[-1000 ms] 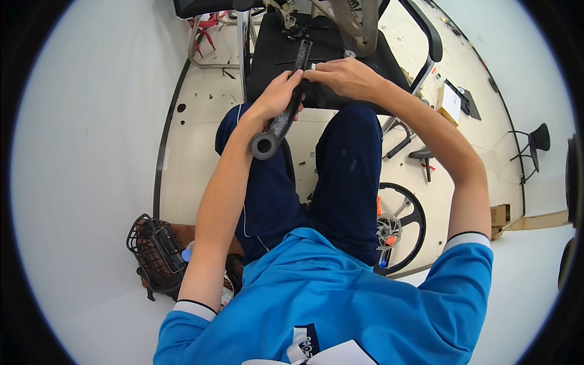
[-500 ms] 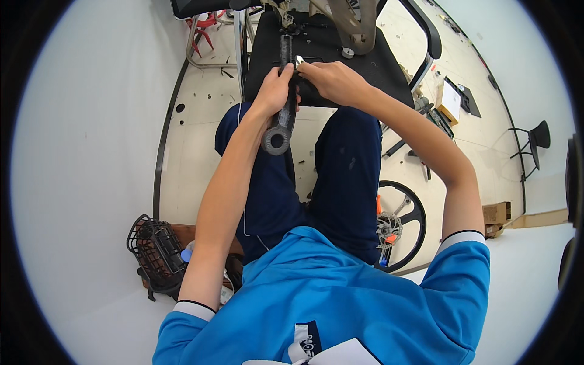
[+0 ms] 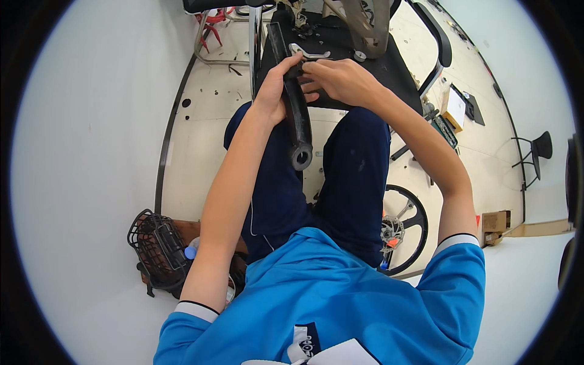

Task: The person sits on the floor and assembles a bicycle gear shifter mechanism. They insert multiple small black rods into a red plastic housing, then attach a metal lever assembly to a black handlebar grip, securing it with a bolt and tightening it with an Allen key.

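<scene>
My left hand (image 3: 273, 91) is wrapped around a long black tube (image 3: 297, 115), its thumb along the top and fingertips showing on the far side. The tube slants over my left thigh, with a round open end (image 3: 301, 157) toward me and its other end over the seat of a black chair (image 3: 328, 36). Beside the tube, just past my thumb, is a silver lever-shaped piece (image 3: 310, 52). My right hand (image 3: 347, 80) has its fingers closed together against the tube's right side, just below that lever. What they pinch is hidden.
Small dark parts and a grey curved frame piece (image 3: 371, 27) rest on the chair. A black spoked wheel with a brake disc (image 3: 392, 232) lies on the floor at right. A black wire basket (image 3: 159, 249) stands at left. Tools and an open box (image 3: 454, 109) lie farther right.
The tube has swung so its near end points more to the right and shows less of its opening. The silver lever now shows at full length. The whole view has shifted slightly.
</scene>
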`<state>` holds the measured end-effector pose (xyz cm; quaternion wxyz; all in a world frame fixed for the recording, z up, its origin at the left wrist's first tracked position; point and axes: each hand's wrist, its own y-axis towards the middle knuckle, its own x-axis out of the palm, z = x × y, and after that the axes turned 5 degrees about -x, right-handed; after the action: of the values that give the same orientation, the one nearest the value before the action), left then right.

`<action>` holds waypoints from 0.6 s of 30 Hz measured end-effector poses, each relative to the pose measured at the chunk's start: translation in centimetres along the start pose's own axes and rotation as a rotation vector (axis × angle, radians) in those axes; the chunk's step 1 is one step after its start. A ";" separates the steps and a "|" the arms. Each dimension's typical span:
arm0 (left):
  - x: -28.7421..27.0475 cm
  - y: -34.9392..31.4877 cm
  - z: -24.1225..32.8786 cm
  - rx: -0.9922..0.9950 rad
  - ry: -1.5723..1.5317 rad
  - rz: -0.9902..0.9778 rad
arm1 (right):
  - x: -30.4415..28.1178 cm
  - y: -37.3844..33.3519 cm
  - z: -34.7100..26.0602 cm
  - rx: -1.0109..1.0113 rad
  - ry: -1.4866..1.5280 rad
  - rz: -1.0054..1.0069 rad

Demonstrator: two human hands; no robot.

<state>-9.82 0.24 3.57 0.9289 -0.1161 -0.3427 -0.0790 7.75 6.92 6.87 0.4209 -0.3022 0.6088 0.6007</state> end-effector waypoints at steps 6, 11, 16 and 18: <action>0.9 -0.7 0.2 -0.105 0.119 -0.029 | -2.1 -0.3 -0.1 -0.278 -0.193 -0.046; 1.0 -0.2 -0.5 -0.159 0.427 0.036 | -3.0 -1.6 0.6 -0.507 -0.275 -0.112; 1.1 -0.3 -1.0 -0.187 0.568 0.016 | -3.0 -2.0 0.3 -0.626 -0.376 -0.102; 1.4 -0.6 -0.8 -0.176 0.546 0.021 | -3.1 -1.9 0.7 -0.650 -0.395 -0.091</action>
<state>-8.36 -0.62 3.99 0.9739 -0.1742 -0.0705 -0.1272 10.94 7.00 8.68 0.4384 -0.3251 0.2796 0.7899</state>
